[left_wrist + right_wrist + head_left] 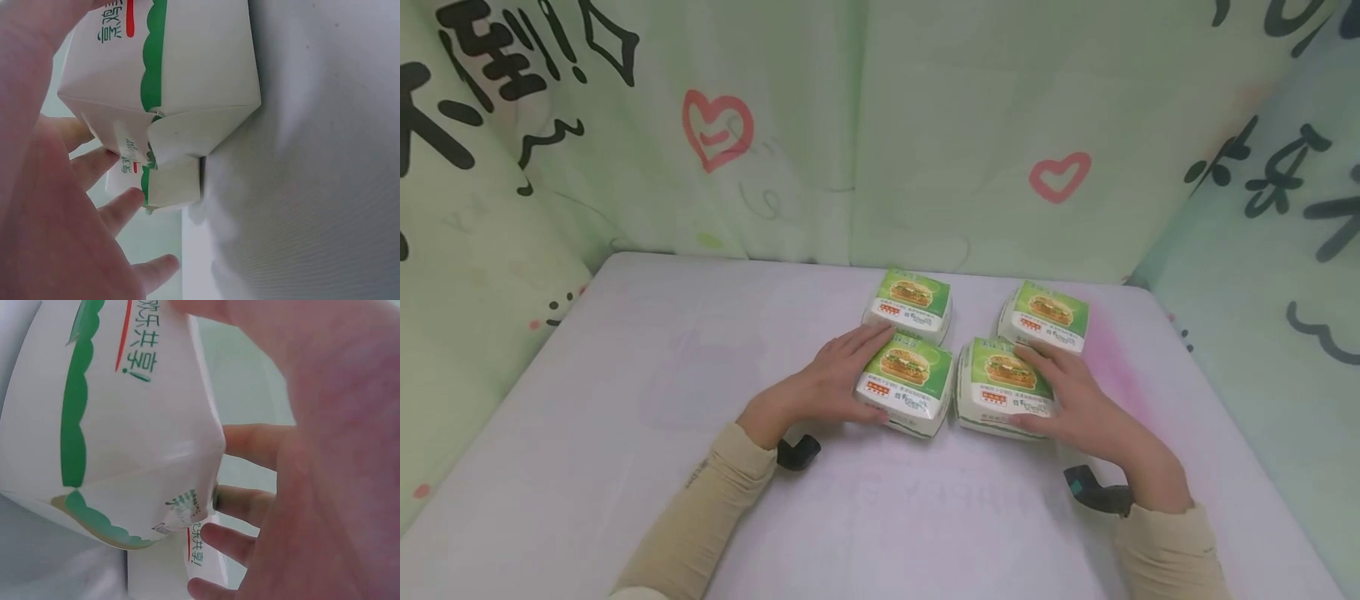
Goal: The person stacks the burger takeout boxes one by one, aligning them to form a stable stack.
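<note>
Two burger boxes, white with green lids and a printed burger, stand side by side in front on the table. My left hand spans the left side of the front left burger box, gripping it with the thumb at the front and fingertips at the back corner. Its outer fingers are spread clear of that box. The front right burger box is between the thumb and fingers of my right hand, which holds it from the right. In the right wrist view its printed side fills much of the picture.
Directly behind are a back left burger box and a back right burger box, with a gap between them. All stand near the far edge of the white-covered table. A pale green curtain with drawings encloses the back and sides.
</note>
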{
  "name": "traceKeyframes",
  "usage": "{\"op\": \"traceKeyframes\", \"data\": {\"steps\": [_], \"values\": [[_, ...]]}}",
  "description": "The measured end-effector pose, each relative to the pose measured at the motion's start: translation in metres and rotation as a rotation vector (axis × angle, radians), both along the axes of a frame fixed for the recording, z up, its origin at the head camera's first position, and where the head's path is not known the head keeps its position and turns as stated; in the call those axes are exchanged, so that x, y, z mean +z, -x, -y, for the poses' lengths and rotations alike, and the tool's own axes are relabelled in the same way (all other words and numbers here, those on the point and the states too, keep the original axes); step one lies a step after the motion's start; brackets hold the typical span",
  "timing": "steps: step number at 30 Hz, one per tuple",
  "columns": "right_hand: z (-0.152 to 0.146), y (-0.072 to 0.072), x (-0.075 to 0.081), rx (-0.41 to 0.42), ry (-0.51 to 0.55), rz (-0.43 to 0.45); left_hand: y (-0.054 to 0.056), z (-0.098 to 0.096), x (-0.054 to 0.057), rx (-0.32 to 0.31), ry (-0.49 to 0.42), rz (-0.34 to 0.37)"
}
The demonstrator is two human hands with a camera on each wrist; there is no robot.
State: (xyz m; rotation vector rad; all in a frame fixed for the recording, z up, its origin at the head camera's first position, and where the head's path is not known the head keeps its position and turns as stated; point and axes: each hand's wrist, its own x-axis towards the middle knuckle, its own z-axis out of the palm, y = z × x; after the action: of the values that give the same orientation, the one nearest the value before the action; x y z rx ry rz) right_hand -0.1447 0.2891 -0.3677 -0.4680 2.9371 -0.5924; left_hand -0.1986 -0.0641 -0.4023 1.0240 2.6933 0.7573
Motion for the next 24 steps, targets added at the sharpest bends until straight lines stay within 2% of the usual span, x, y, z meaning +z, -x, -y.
{"op": "traceKeyframes", "data": {"steps": [6, 10, 17, 24], "values": [[-0.002, -0.005, 0.001, 0.009, -0.003, 0.033, -0.004, 0.0, 0.002, 0.002, 0.021, -0.035], [-0.003, -0.005, 0.003, 0.025, 0.0, 0.045, -0.004, 0.003, 0.004, 0.007, 0.026, -0.027], [-0.004, -0.005, 0.007, 0.026, -0.001, 0.039, -0.008, 0.007, 0.01, 0.056, 0.007, 0.024], [-0.004, -0.011, 0.009, 0.009, -0.01, 0.041, -0.016, 0.007, 0.017, 0.067, -0.012, 0.051]]}}
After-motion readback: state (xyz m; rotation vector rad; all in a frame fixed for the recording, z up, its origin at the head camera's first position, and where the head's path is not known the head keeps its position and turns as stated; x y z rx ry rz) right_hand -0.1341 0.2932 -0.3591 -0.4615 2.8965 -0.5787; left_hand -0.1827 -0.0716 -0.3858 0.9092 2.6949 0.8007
